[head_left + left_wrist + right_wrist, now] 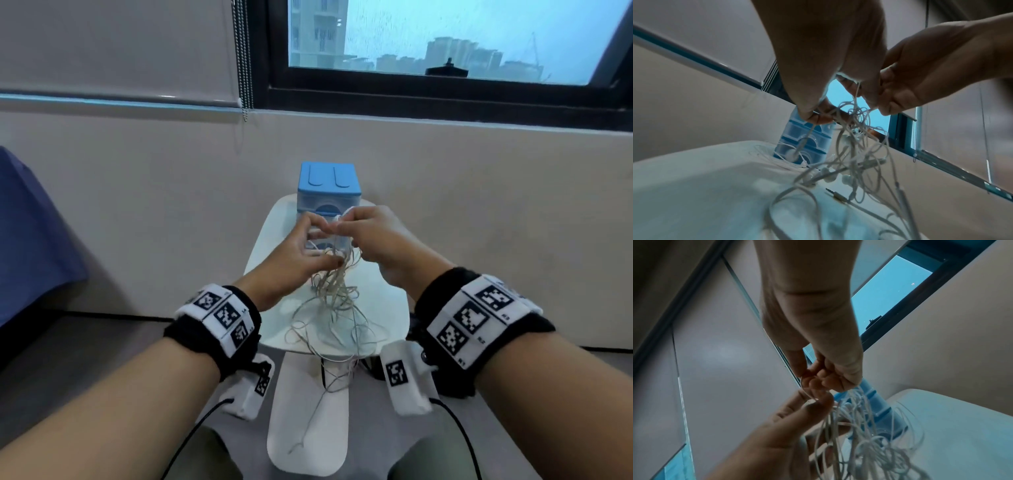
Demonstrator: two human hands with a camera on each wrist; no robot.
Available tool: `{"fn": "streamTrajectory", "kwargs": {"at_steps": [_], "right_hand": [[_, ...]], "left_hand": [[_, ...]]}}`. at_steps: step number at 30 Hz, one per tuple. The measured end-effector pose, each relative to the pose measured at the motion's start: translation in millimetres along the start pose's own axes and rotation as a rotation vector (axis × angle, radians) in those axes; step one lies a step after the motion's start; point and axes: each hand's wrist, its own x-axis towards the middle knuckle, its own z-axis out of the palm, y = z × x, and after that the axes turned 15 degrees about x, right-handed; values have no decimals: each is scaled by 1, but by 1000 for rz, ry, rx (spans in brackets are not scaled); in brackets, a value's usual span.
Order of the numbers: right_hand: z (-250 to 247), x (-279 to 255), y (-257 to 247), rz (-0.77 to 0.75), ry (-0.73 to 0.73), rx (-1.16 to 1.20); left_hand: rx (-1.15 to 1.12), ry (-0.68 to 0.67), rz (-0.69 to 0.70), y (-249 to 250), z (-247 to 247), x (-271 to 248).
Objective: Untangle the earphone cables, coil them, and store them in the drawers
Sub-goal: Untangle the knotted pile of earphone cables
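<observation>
A tangle of white earphone cables hangs from both hands over a small white table. Several strands trail past its near edge. My left hand pinches strands between thumb and fingers; the left wrist view shows this left hand gripping a cable. My right hand pinches the top of the bundle with curled fingers, almost touching the left hand. A blue drawer unit stands just behind the hands, and its drawers look closed. A jack plug dangles low.
The drawer unit stands against a beige wall under a dark-framed window. A bead chain hangs from the blind at the left. Blue cloth lies far left. A white panel sits below the table between my knees.
</observation>
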Motion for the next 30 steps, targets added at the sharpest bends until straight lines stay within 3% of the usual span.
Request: {"fn": "streamTrajectory", "kwargs": {"at_steps": [6, 11, 15, 16, 20, 23, 27, 30], "right_hand": [[0, 3, -31, 177, 7, 289], [-11, 4, -40, 361, 34, 726], [-17, 5, -36, 373, 110, 808], [-18, 6, -33, 337, 129, 696], [-32, 11, -14, 125, 208, -121], [-36, 12, -3, 27, 205, -563], [-22, 1, -3, -245, 47, -868], [-12, -3, -2, -181, -126, -1166]], "left_hand": [[215, 168, 89, 3, 12, 7], [467, 40, 26, -18, 11, 11], [512, -38, -30, -32, 9, 12], [507, -38, -38, -32, 8, 11], [523, 63, -40, -24, 6, 12], [509, 91, -32, -19, 5, 15], [459, 63, -29, -12, 6, 18], [474, 51, -11, -8, 6, 20]]}}
